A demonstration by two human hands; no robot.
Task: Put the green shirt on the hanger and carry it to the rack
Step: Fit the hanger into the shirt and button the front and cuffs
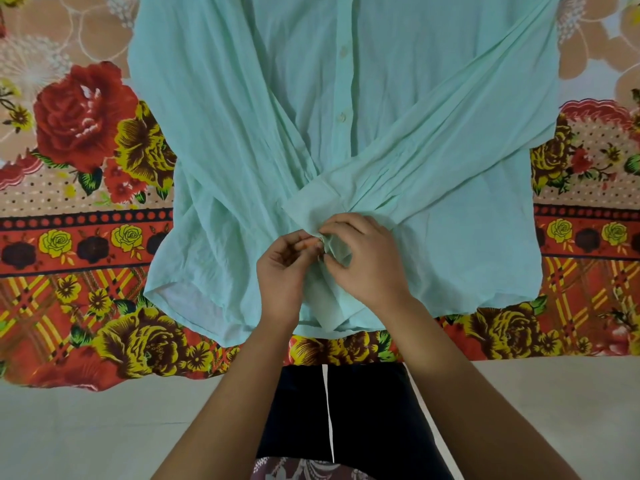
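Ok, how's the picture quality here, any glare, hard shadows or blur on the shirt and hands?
Head view: soft, even light, no glare on the shirt; only faint shadow under the left hand and right hand, both pinching its front; the whole frame is slightly soft; the wide lens slightly bows the bedsheet border near the edges.

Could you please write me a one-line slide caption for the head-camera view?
The left hand and right hand pinch the lower front of a green shirt spread on a floral bedsheet.
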